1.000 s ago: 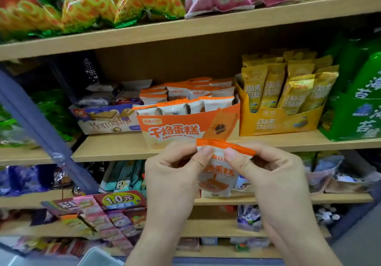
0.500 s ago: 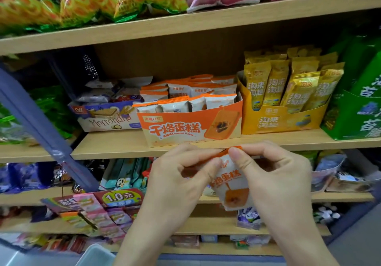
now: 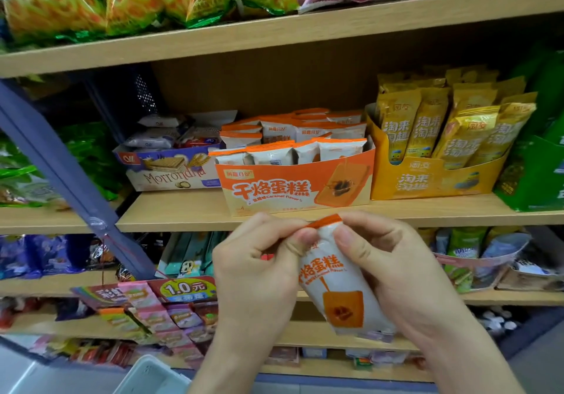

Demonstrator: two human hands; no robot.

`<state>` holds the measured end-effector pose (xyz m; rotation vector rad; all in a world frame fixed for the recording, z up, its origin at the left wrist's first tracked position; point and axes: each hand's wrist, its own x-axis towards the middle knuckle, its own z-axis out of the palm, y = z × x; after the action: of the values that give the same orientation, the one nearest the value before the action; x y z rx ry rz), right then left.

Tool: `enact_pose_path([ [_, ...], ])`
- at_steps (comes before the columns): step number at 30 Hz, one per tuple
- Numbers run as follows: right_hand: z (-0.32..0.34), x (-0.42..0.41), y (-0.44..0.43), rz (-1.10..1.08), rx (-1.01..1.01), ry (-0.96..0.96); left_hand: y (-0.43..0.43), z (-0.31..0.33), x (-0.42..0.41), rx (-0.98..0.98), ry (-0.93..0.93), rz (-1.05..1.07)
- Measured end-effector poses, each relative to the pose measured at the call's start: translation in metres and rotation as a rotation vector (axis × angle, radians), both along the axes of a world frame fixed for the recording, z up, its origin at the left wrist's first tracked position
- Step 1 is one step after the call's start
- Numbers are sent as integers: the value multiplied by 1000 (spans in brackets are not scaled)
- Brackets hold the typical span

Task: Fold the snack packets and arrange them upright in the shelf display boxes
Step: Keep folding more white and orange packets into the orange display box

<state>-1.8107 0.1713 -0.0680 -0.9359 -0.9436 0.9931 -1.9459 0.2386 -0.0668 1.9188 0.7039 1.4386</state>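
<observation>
The left hand (image 3: pixel 256 271), at the packet's (image 3: pixel 338 286) 9 o'clock, and right hand (image 3: pixel 393 265), at 3, both pinch its orange top edge; the orange box (image 3: pixel 293 189) sits at 12. Press the fold flat and even, so it stands upright.

packet (image 3: pixel 338 286): top corners hidden under left hand (image 3: pixel 259 271) and right hand (image 3: pixel 393 265) | green box (image 3: pixel 537 173), shelf's right end: cut off | white tub (image 3: pixel 152 375): mostly cropped | bottom-shelf sweets (image 3: pixel 171 341): blurred
</observation>
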Motion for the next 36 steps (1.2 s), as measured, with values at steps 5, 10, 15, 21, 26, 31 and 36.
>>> enact_pose_path([
  [5, 1, -3, 0, -174, -15, -269, 4, 1, 1, -162, -146, -32],
  [10, -1, -8, -5, -390, 61, -518, 7, 4, -1, -257, -72, -135],
  [15, -1, -5, -9, -416, 154, -721, 19, 15, -15, -208, 219, -403],
  [21, -1, -5, -7, -385, 217, -853, 23, 17, -20, -196, 211, -435],
  [26, 7, 3, -9, -355, 217, -872, 18, 10, -18, -195, 113, -397],
  [31, 9, 16, -15, -378, 193, -842, 17, 12, -23, -185, 91, -395],
  [36, 5, 21, -12, -491, 225, -1047, 14, 20, -27, -143, 266, -412],
])
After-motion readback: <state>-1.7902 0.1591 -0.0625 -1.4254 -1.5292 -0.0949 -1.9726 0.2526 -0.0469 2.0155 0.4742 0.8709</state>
